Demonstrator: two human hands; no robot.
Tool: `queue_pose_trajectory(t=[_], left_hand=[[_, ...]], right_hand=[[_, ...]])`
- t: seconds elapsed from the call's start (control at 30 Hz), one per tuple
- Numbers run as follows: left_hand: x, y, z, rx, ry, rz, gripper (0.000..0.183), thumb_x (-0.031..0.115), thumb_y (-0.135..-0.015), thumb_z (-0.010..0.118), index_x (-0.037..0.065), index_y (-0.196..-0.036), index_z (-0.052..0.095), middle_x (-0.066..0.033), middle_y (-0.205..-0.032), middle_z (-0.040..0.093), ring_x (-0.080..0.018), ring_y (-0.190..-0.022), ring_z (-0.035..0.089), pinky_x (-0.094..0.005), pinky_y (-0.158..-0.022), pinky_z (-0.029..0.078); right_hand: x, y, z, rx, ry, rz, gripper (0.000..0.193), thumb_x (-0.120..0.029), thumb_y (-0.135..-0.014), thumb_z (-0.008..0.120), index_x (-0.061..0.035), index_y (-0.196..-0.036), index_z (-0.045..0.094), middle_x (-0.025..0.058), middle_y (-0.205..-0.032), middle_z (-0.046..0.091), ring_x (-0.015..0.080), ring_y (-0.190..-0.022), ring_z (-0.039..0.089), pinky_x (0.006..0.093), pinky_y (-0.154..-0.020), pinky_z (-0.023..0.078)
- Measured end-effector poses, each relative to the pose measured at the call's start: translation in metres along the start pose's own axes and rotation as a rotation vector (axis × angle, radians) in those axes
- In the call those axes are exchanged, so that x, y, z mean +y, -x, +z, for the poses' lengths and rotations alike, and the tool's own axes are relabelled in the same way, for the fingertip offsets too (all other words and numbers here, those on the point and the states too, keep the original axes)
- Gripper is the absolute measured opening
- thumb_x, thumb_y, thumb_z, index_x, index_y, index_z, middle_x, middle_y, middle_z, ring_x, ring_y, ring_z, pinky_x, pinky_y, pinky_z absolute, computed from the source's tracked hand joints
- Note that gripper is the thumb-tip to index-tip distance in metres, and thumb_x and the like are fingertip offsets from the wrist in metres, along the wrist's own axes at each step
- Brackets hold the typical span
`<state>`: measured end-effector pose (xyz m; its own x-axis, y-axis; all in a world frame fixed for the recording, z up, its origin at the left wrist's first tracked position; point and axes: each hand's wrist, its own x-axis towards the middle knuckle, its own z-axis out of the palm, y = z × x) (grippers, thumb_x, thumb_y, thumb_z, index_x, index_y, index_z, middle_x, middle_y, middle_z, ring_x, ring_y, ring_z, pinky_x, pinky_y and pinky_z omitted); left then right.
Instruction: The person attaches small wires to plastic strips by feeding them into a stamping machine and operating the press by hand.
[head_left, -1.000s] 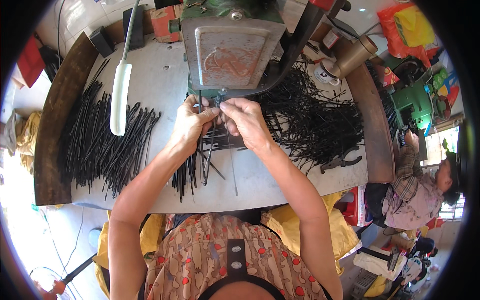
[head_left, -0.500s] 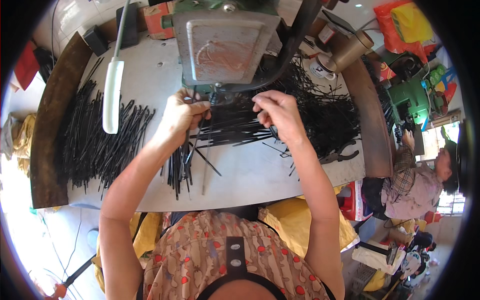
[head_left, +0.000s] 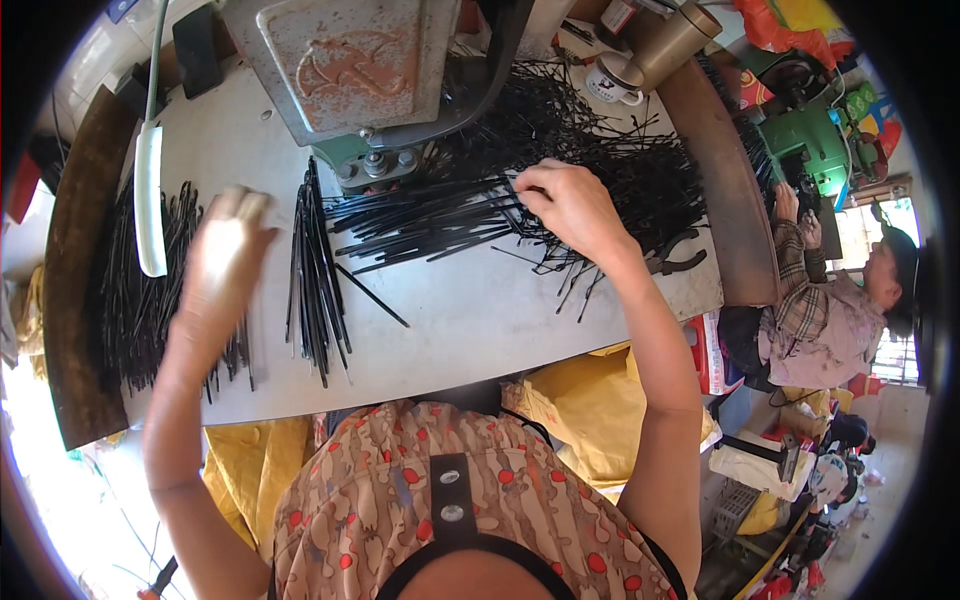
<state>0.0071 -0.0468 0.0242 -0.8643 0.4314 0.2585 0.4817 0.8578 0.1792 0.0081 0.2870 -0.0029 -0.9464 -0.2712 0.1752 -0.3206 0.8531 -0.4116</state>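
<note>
My left hand [head_left: 228, 250], smeared by motion, is over the left pile of thin black rods [head_left: 165, 290]. Whether its fingers hold anything does not show. My right hand [head_left: 578, 208] has thumb and forefinger pinched at the right ends of a row of thin black rods [head_left: 430, 220], which lie sideways below the machine. Between the hands, a narrow bundle of black rods [head_left: 316, 280] points toward me on the table. Just beyond it stands the grey and green press machine [head_left: 350, 70], with bolts on its lower part [head_left: 375, 165].
A tangled heap of black rods [head_left: 640, 170] spreads at the right, with pliers [head_left: 680, 255] beside it. A white mug [head_left: 612, 80] and a gold flask [head_left: 680, 45] stand behind. A white lamp [head_left: 150, 200] hangs at left. Brown boards [head_left: 75, 290] edge the table. A co-worker [head_left: 820, 310] sits at right.
My left hand has left the machine and swung left to the left pile. My right hand has come to the ends of the sideways rods. The whole view has turned a little.
</note>
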Motion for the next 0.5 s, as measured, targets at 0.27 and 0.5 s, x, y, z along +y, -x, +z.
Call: queue_pose_trajectory(t=[0.27, 0.5], left_hand=[[0.069, 0.012, 0.041, -0.229, 0.161, 0.438, 0.013, -0.003, -0.063, 0.052, 0.001, -0.076, 0.055, -0.0101, -0.078, 0.046, -0.0246, -0.076, 0.048, -0.0327, -0.068, 0.042], [0.061, 0.009, 0.041, -0.340, 0.186, 0.563, 0.018, -0.004, -0.060, 0.052, -0.002, -0.078, 0.052, -0.0107, -0.087, 0.043, -0.0246, -0.084, 0.044, -0.0317, -0.075, 0.038]], right_hand=[[-0.010, -0.018, 0.004, -0.014, 0.247, 0.027, 0.012, -0.012, -0.077, 0.053, -0.0054, -0.084, 0.061, 0.0101, -0.085, 0.057, 0.0297, -0.074, 0.057, 0.0376, -0.068, 0.045], [-0.004, -0.031, 0.022, 0.108, 0.472, -0.231, 0.007, -0.002, -0.062, 0.056, -0.0002, -0.069, 0.057, 0.0142, -0.081, 0.054, 0.0265, -0.076, 0.058, 0.0343, -0.058, 0.050]])
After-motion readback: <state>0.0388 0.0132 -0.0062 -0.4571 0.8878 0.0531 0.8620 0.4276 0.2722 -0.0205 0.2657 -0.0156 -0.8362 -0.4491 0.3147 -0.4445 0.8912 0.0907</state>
